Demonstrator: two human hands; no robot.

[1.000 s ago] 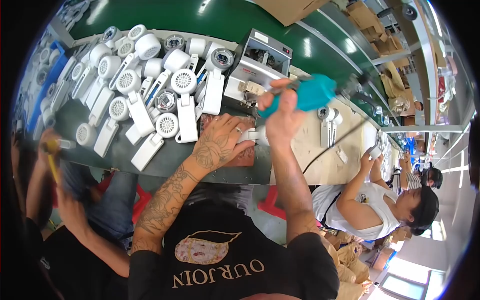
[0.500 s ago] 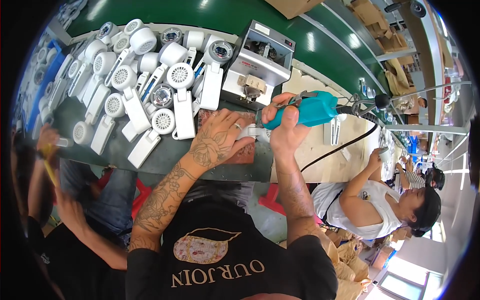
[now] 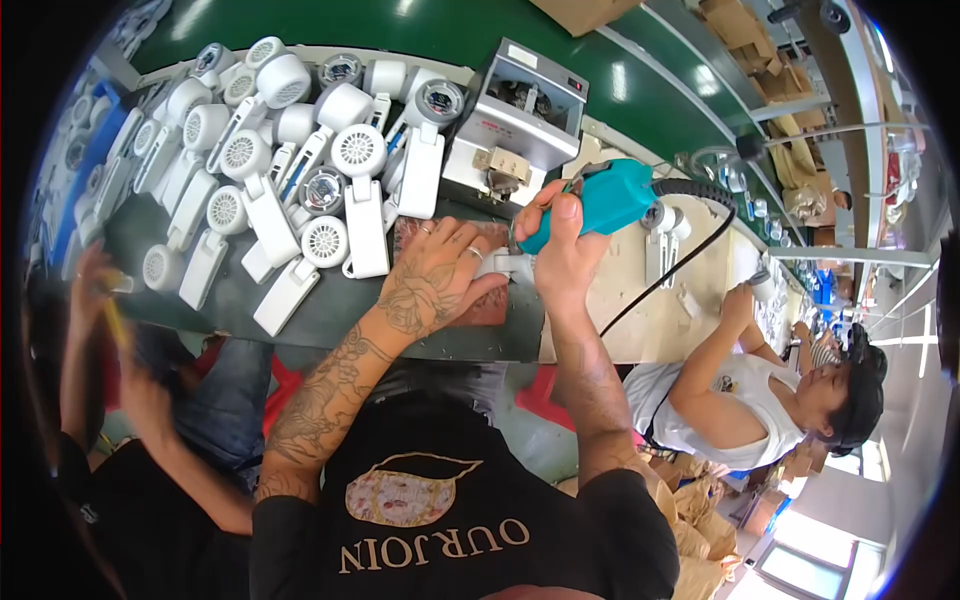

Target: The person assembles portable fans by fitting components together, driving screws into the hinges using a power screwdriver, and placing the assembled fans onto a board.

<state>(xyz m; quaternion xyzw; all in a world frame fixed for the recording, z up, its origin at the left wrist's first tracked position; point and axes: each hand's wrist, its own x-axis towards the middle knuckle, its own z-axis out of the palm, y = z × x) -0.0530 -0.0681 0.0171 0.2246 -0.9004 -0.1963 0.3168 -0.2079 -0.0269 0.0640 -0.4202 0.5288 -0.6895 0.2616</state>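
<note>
My right hand is wrapped round a teal electric screwdriver, its black cable trailing off to the right. The driver tilts, its front end low beside my left hand. That left hand presses down on a small white fan part, thumb against its near side. Underneath lies a worn reddish pad on the dark bench. My fingers and the driver hide most of the part, so I cannot tell whether the driver's tip touches it.
Many white handheld fans are heaped on the left of the bench. A grey metal screw feeder stands just beyond the pad. More fan pieces lie to the right. Co-workers sit on both sides, one handling something yellow.
The screwdriver and my right hand have shifted slightly left, and its cable has swung. My left hand stays in place on the part. The co-workers' hands have moved.
</note>
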